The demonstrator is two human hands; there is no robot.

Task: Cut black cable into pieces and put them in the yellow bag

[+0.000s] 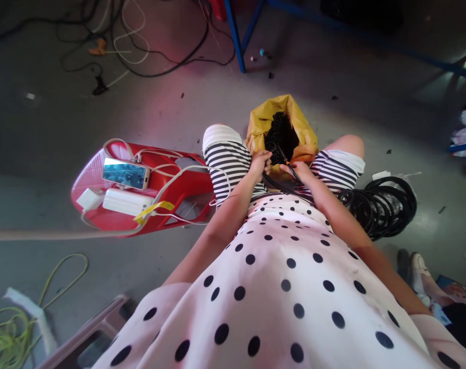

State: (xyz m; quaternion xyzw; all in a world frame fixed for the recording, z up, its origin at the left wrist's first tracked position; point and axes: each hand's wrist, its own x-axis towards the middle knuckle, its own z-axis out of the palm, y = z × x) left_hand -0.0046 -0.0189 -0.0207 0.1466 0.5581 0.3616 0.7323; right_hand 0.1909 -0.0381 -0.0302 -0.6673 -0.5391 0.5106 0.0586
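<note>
My left hand [260,165] is closed round a black cable [271,182], which runs back across my lap toward the right. Close beside it, my right hand [300,172] grips what looks like a pair of scissors [293,169], dark-handled with a bit of orange near the pivot. Their blades point up and left, over the mouth of a yellow bag [304,130] between my knees. Inside the bag lies a heap of black pieces [278,136]. A coil of black cable [388,207] rests on the floor by my right leg.
On my left stands a red stool [167,192] carrying a phone [125,173], a white power bank [127,202] and white cords. Loose cables [171,69] and a blue metal frame [236,41] lie ahead. Yellow-green cord [10,328] is at lower left; another person's foot [419,266] shows at right.
</note>
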